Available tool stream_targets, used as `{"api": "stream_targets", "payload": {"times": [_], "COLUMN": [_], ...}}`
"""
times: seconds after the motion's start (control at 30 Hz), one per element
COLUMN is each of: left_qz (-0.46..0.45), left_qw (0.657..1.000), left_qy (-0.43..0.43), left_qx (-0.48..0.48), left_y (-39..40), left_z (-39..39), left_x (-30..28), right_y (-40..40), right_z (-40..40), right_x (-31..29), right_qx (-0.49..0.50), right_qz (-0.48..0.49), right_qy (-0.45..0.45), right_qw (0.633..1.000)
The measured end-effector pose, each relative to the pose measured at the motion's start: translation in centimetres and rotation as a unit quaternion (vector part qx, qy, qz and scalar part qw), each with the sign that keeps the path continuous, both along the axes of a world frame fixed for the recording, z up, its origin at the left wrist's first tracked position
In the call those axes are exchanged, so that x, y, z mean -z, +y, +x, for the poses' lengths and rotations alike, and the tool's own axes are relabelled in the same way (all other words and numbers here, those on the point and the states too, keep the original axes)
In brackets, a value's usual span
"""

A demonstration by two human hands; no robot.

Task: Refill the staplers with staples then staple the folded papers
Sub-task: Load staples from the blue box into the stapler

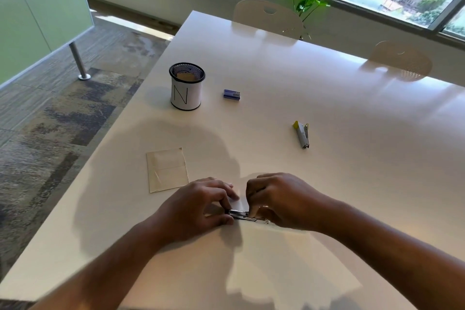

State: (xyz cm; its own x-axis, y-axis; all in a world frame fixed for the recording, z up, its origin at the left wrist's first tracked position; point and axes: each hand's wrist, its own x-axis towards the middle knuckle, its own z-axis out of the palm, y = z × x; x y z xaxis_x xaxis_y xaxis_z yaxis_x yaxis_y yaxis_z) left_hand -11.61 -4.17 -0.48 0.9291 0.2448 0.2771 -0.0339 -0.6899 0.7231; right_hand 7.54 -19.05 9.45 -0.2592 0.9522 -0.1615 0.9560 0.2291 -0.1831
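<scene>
Both hands meet over a small metal stapler (241, 215) near the table's front. My left hand (198, 206) grips its left end, with a piece of white paper (237, 202) showing between the fingers. My right hand (279, 200) curls round its right end. Most of the stapler is hidden by the fingers. A second stapler (302, 134), grey with a yellow end, lies alone to the right, further back. A small blue staple box (231, 95) sits beyond the hands. A folded cream paper (167, 170) lies flat to the left of my left hand.
A black mesh pen cup (186, 87) wrapped in white paper marked N stands at the back left of the white table (352, 108). Two chairs (268, 17) stand at the far edge, a green plant (305, 1) behind them. The table's left edge drops to carpet.
</scene>
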Motion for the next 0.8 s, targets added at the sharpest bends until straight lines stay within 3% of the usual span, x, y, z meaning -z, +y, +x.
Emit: {"api": "stream_targets", "payload": {"times": [0.4, 0.6, 0.8], "left_qz": [0.005, 0.004, 0.005], "left_qw": [1.0, 1.0, 1.0], "left_qy": [0.011, 0.018, 0.015], "left_qx": [-0.002, -0.011, -0.014], "left_y": [-0.1, -0.2, -0.4], "left_z": [0.1, 0.2, 0.2], "left_x": [-0.2, -0.3, -0.5], "right_y": [-2.6, -3.9, -4.4], "right_z": [-0.1, 0.2, -1.0], "right_x": [2.0, 3.1, 3.5], "right_qx": [0.104, 0.162, 0.151], "right_qz": [0.01, 0.078, 0.117], "right_qy": [0.125, 0.188, 0.095], "right_qw": [0.987, 0.965, 0.977]}}
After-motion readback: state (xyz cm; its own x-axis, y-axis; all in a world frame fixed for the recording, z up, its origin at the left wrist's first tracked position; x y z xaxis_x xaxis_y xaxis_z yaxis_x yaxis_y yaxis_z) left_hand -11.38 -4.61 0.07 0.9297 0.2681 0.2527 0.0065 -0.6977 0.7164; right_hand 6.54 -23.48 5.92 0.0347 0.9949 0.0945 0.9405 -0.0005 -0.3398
